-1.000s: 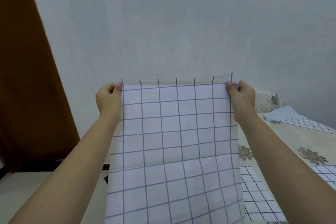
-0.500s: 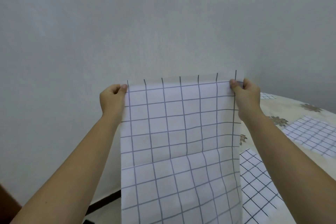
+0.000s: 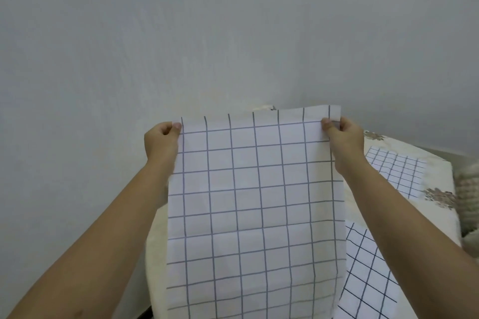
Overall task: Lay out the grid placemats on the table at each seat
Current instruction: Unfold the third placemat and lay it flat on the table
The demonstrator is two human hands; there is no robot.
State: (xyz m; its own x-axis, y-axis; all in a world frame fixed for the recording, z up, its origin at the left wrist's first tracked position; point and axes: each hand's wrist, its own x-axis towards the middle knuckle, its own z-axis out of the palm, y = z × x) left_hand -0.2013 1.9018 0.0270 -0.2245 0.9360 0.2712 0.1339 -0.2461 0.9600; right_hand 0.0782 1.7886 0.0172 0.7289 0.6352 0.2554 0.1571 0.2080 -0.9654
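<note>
1 held placemat (image 3: 254,202) (left hand (image 3: 160,141), right hand (image 3: 346,137)) | 2 laid placemats (image 3: 396,171) (image 3: 368,280) — on table (image 3: 438,176)

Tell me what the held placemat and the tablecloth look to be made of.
The held placemat: thin matte sheet, white with printed grey grid; it hangs limp and shows a horizontal fold crease, so paper or thin cloth, unclear which. The tablecloth: cream with brown floral print, soft-looking, draping over the table edge; probably fabric, possibly vinyl.

No legible text, label, brand or number appears. The placemat (image 3: 254,202) at 6 o'clock bears only ruled grid lines.
</note>
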